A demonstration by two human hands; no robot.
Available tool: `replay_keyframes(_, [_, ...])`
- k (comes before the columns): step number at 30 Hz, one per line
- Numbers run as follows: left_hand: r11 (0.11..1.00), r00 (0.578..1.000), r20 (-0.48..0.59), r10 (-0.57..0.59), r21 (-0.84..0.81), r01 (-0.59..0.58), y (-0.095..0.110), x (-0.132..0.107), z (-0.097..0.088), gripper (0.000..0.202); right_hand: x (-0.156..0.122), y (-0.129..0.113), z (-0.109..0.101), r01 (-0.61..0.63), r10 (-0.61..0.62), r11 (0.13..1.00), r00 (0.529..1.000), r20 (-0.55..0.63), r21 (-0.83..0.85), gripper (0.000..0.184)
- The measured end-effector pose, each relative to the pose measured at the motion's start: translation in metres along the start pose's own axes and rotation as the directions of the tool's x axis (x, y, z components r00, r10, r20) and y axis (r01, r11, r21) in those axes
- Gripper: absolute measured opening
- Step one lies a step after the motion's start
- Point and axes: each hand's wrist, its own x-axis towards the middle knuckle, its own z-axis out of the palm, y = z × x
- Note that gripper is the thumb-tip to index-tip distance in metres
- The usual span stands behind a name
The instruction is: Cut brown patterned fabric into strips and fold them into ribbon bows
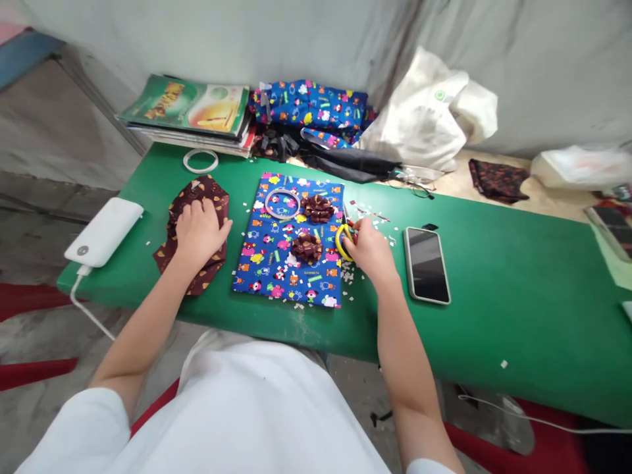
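Observation:
My left hand (199,232) lies on a dark brown patterned piece of cloth (214,193) on the green table (494,276), fingers curled down onto it. My right hand (371,250) is closed round the yellow handles of scissors (342,241) at the right edge of a blue cartoon-print sheet (269,263). On that sheet lie two brown ribbon bows (317,208) (307,247) and a clear tape ring (282,203). Small paper scraps are scattered around the scissors.
A black phone (426,264) lies right of my right hand. A white power bank (104,231) with a cable sits at the left edge. Another tape ring (200,160), stacked books (190,112), more blue print material (311,105), glasses (412,181) and white bags (429,112) line the back.

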Motion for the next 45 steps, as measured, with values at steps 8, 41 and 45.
replay_keyframes(8, [0.998, 0.970, 0.242, 0.029, -0.056, -0.016, -0.008, 0.006, 0.003, 0.042, -0.001, -0.002, -0.001, -0.006, 0.006, 1.000, 1.000, 0.009, -0.028, 0.022])
replay_keyframes(41, [0.837, 0.998, 0.021, 0.067, -0.545, -0.045, 0.033, 0.066, 0.034, 0.035, -0.026, -0.031, 0.005, 0.733, -0.646, 0.679, 0.624, -0.439, 0.043, 0.007])
replay_keyframes(45, [0.808, 0.992, 0.015, 0.122, -0.582, -0.091, 0.031, 0.068, 0.031, 0.020, -0.023, -0.030, 0.008, 0.680, -0.576, 0.729, 0.671, -0.467, 0.079, 0.007])
